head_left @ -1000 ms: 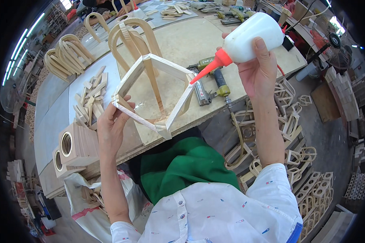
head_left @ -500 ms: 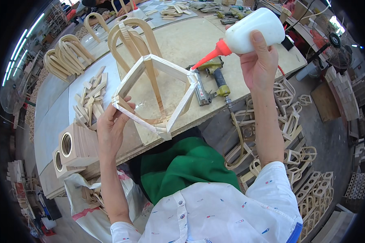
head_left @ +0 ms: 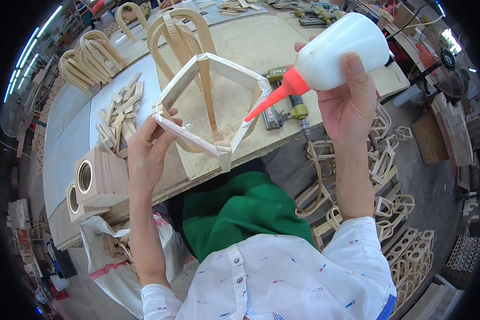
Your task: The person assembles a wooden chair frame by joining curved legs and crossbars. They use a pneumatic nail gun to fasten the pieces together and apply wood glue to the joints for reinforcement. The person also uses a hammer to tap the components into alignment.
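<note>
My left hand [head_left: 146, 154] grips the left corner of a five-sided wooden frame [head_left: 191, 138], thumb and fingers closed on it. The frame is tilted above the table's front edge, with curved wooden strips attached behind it. My right hand [head_left: 349, 104] is wrapped round a white squeeze bottle [head_left: 341, 50] with a red nozzle [head_left: 272, 101]. The bottle tilts down to the left, its nozzle tip at the right-hand edge of the frame. White streaks show along that edge.
A green nail gun [head_left: 290, 113] with a hose lies right of the frame. Bent wooden arches [head_left: 93, 61] and loose wood strips [head_left: 120, 117] lie on the table [head_left: 245, 42] to the left. Blocks with round holes [head_left: 104, 178] stand at its left edge. Wooden frames [head_left: 410, 261] crowd the floor at right.
The nozzle tip has moved down from the frame's upper right corner along its right edge. The bottle has come slightly nearer, and the frame has shifted up a little.
</note>
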Tool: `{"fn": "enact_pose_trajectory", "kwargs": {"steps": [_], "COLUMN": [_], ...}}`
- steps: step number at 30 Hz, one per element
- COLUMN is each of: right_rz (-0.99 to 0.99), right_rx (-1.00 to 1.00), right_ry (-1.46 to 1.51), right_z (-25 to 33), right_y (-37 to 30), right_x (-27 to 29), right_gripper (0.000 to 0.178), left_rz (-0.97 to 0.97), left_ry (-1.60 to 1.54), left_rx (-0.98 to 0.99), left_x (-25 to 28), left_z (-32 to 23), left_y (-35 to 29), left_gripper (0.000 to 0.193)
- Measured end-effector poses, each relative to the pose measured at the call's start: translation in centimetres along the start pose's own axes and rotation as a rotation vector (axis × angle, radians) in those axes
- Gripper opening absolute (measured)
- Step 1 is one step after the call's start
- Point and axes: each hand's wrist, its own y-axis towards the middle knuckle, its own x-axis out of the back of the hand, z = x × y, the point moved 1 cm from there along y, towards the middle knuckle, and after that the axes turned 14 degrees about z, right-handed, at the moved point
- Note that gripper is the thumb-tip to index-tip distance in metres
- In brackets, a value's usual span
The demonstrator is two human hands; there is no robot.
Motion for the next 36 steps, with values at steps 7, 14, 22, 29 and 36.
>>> {"fn": "enact_pose_trajectory", "kwargs": {"steps": [7, 14, 22, 29, 36], "right_rz": [-0.067, -0.005, 0.013, 0.041, -0.059], "right_rx": [0.095, 0.055, 0.023, 0.103, 0.111], "right_ry": [-0.117, -0.023, -0.034, -0.225, -0.108], "right_z": [0.9, 0.6, 0.4, 1.6, 1.6], "right_y": [0.4, -0.3, -0.9, -1.1, -0.4], "right_x": [1.1, -1.7, -3.0, -0.8, -2.8], "right_gripper": [0.060, 0.063, 0.068, 0.066, 0.061], "left_rz": [-0.029, -0.077, -0.077, -0.097, -0.093], "left_ry": [-0.025, 0.077, 0.116, 0.118, 0.190], "left_rx": [-0.039, -0.023, -0.028, -0.041, -0.062], "left_x": [-0.1, -0.7, -0.8, -0.8, -1.4], "left_z": [0.2, -0.4, -0.8, -0.8, -1.3], "left_y": [0.0, -0.1, 0.1, 0.2, 0.2], "left_gripper": [0.031, 0.029, 0.029, 0.027, 0.025]}}
